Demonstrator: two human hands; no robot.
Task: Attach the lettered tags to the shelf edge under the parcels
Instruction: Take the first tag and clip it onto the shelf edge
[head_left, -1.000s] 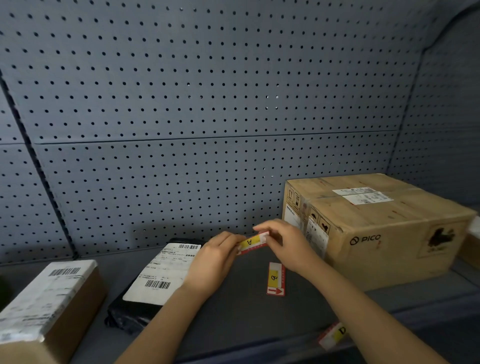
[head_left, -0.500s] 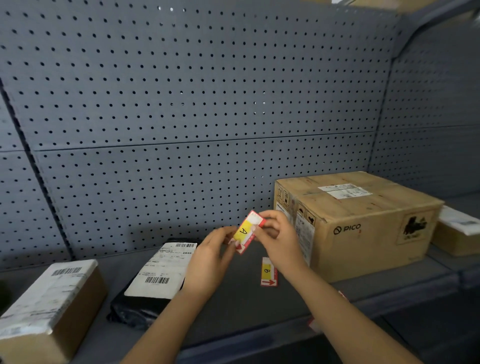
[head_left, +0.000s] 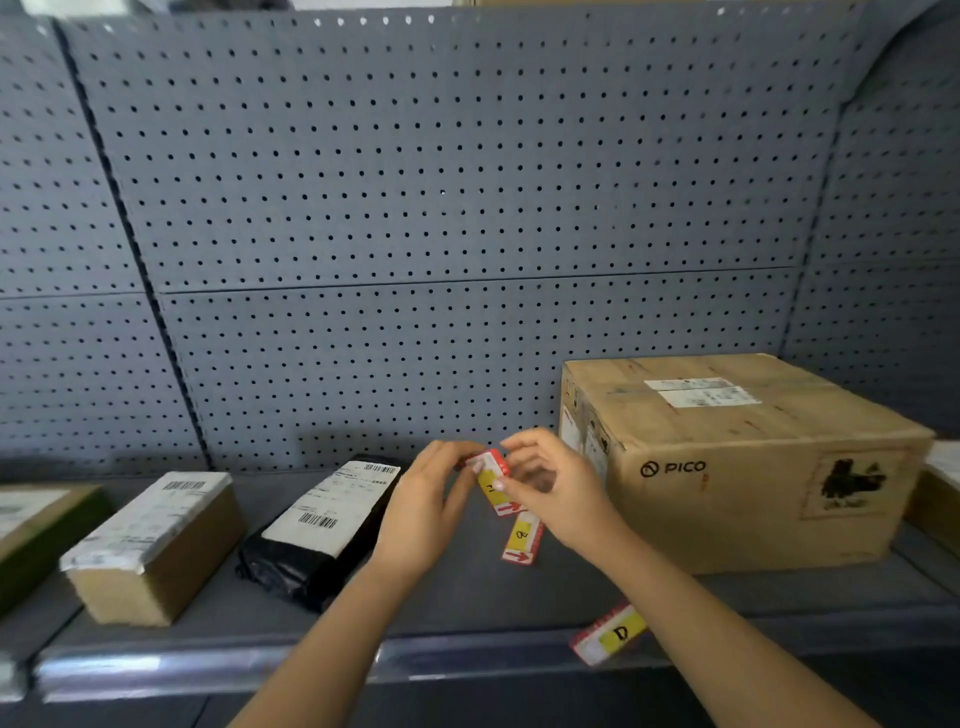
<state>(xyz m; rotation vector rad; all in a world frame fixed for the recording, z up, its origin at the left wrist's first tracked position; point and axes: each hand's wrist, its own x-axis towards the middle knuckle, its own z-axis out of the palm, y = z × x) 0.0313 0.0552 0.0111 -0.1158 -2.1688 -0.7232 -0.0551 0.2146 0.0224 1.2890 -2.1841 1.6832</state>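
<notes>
Both hands meet above the middle of the shelf, pinching one red-and-yellow tag (head_left: 492, 482) between them. The left hand (head_left: 428, 512) curls its fingers (head_left: 453, 456) round the tag's upper left edge. The right hand (head_left: 563, 501) grips it from the other side, its thumb lying across the yellow patch. The letter there is blurred and partly covered; it may be an A, but I cannot tell. The tag is held in the air, tilted, with its red arrow end pointing down.

Just below it a second tag (head_left: 521, 542) lies flat on the shelf surface, and a D tag (head_left: 612, 635) sits at the metal shelf edge (head_left: 208, 669) under the right forearm — whether it is clipped on or only resting there is unclear.

A PICO carton (head_left: 727, 467) stands to the right, a black bagged parcel (head_left: 311, 540) to the left, and a small brown box (head_left: 156, 545) further left, against a grey pegboard (head_left: 441, 208).
</notes>
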